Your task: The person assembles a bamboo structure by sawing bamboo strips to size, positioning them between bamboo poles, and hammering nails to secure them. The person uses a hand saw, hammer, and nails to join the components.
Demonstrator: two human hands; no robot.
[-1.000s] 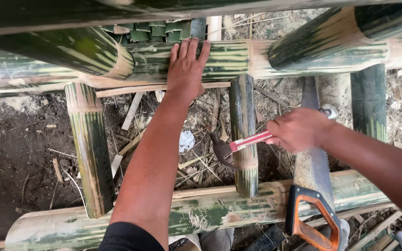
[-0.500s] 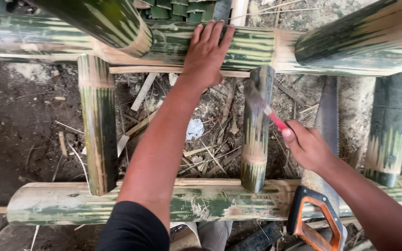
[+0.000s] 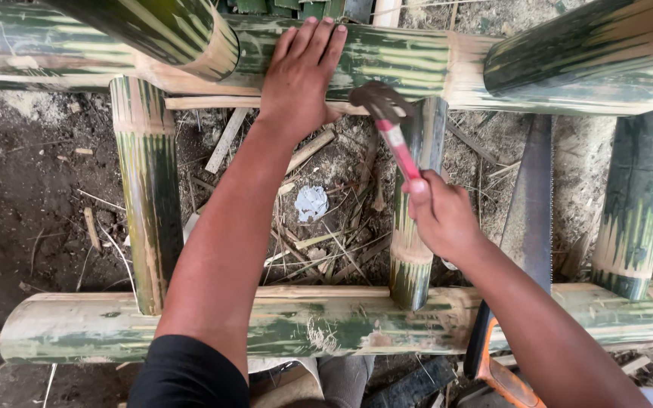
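My left hand (image 3: 301, 79) lies flat, fingers together, on the far horizontal bamboo pole (image 3: 410, 62) of a green-and-cream bamboo frame. My right hand (image 3: 441, 217) grips the red-and-white handle of a hammer (image 3: 385, 112). The dark hammer head is blurred and sits just right of my left hand, at the lower edge of the far pole. It is above the top of the short middle bamboo crosspiece (image 3: 411, 234), which runs down to the near horizontal pole (image 3: 289, 321).
A handsaw (image 3: 527, 219) with an orange-and-black grip lies along the frame at the right. More bamboo crosspieces stand at the left (image 3: 149, 189) and right (image 3: 636, 204). Bamboo splinters, a thin slat (image 3: 224, 141) and a scrap of white paper (image 3: 311, 202) litter the dirt below.
My right hand has swung the hammer up and leftward, from beside the middle crosspiece to the far pole next to my left hand. The view has shifted closer.
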